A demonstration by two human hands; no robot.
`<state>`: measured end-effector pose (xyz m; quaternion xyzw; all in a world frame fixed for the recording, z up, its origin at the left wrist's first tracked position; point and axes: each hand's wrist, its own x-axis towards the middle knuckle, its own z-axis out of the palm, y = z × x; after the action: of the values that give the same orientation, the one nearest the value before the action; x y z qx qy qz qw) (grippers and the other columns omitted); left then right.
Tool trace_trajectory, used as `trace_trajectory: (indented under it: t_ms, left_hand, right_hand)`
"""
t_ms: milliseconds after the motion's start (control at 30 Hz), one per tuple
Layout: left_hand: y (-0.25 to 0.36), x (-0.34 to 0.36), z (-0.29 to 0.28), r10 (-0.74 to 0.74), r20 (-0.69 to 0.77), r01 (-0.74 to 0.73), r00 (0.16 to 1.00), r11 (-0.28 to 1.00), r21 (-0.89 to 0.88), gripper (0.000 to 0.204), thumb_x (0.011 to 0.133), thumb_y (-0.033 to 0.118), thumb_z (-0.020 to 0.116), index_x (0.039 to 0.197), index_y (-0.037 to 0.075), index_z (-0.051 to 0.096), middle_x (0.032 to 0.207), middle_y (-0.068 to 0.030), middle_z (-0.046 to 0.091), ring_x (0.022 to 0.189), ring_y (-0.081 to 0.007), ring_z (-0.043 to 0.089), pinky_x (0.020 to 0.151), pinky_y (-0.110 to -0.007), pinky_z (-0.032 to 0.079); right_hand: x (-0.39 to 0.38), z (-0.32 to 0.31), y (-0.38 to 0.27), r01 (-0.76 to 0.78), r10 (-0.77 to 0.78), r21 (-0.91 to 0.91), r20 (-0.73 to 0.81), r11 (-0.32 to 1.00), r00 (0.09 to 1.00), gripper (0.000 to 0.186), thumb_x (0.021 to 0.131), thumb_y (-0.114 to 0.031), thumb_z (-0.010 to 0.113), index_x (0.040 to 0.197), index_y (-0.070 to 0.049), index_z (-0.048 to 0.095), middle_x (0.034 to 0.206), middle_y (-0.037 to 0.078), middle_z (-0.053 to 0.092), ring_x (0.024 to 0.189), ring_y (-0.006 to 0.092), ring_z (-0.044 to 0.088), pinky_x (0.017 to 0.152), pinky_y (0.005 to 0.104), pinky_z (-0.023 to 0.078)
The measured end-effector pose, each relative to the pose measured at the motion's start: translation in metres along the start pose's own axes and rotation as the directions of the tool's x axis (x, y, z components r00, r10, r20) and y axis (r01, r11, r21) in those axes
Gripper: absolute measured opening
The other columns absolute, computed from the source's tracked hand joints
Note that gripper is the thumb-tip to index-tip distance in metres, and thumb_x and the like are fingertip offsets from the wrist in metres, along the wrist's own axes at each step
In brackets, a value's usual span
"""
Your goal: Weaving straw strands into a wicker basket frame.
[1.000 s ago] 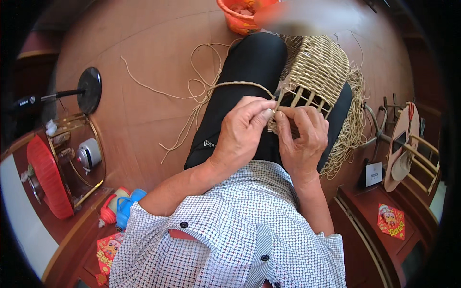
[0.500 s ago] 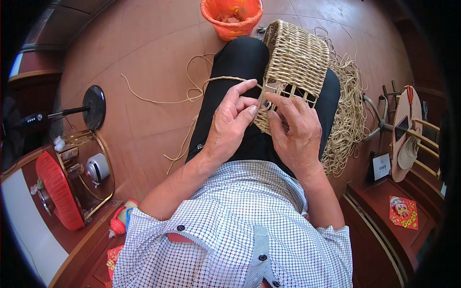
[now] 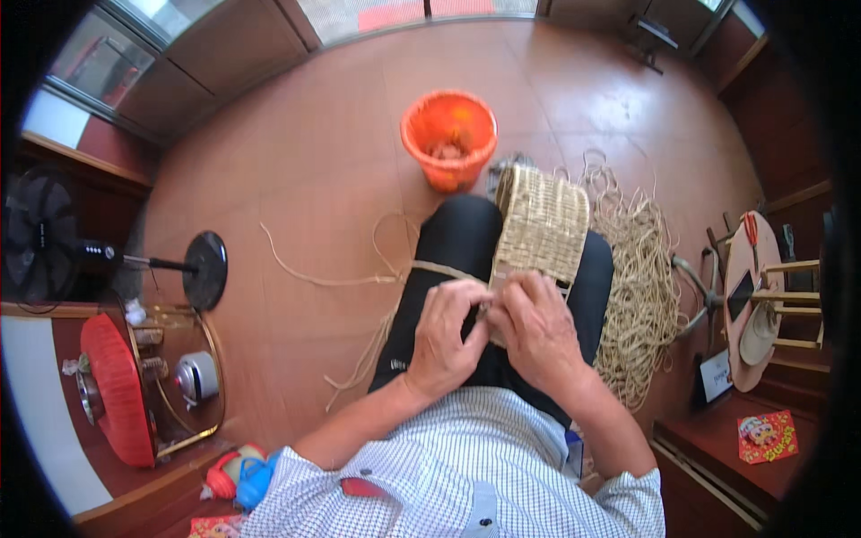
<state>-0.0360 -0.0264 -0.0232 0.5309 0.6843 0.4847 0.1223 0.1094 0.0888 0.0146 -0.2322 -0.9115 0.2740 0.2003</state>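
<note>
Across my thighs lies a woven straw basket piece (image 3: 543, 220), its dense weave toward my knees and an open gap of bare strands nearer me. From its left edge a straw cord (image 3: 448, 269) runs over my left thigh. My left hand (image 3: 450, 330) is closed, thumb and fingers pinching at that edge where the cord comes in. Beside it my right hand (image 3: 538, 330) is also closed, its fingertips meeting the left ones on the cord. The fingers hide the exact spot they work on, and the picture is slightly blurred there.
A heap of loose straw cord (image 3: 635, 305) lies on the floor right of my legs. An orange bucket (image 3: 448, 161) with scraps stands beyond my knees. At left are a standing fan's round base (image 3: 206, 269) and a red lantern-like thing (image 3: 117, 390); at right, a wooden stool (image 3: 749, 278).
The view has tilted up, so basket, bucket and hands sit lower in it. My left fingers, raised and spread before, have curled in. Both hands have come closer together at the basket's edge.
</note>
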Motion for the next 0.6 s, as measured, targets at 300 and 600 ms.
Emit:
trace_trajectory:
  t_ms: [300, 600]
  left_hand:
    - [-0.038, 0.024, -0.056, -0.266, 0.325, 0.418, 0.908, 0.492, -0.764, 0.030, 0.106, 0.036, 0.082, 0.100, 0.011, 0.068, 0.097, -0.0007, 0.074, 0.074, -0.0101, 0.066, 0.070, -0.027, 0.057]
    - [-0.192, 0.057, -0.219, -0.672, -0.071, 0.472, 0.737, 0.587, -0.658, 0.027, 0.109, 0.043, 0.077, 0.100, 0.021, 0.064, 0.058, 0.0066, 0.050, 0.047, -0.0072, 0.049, 0.043, -0.026, 0.034]
  right_hand:
    - [-0.046, -0.081, 0.064, -0.354, 0.500, 0.836, 0.113, 0.419, 0.858, 0.040, 0.113, -0.038, 0.070, 0.085, -0.011, 0.060, 0.073, 0.000, 0.058, 0.065, 0.0097, 0.055, 0.060, 0.0292, 0.048]
    - [-0.169, -0.285, 0.259, -0.037, 0.781, 0.842, -0.481, 0.538, 0.397, 0.019, 0.118, -0.028, 0.069, 0.117, -0.011, 0.076, 0.088, -0.006, 0.064, 0.059, 0.0027, 0.038, 0.053, 0.0242, 0.036]
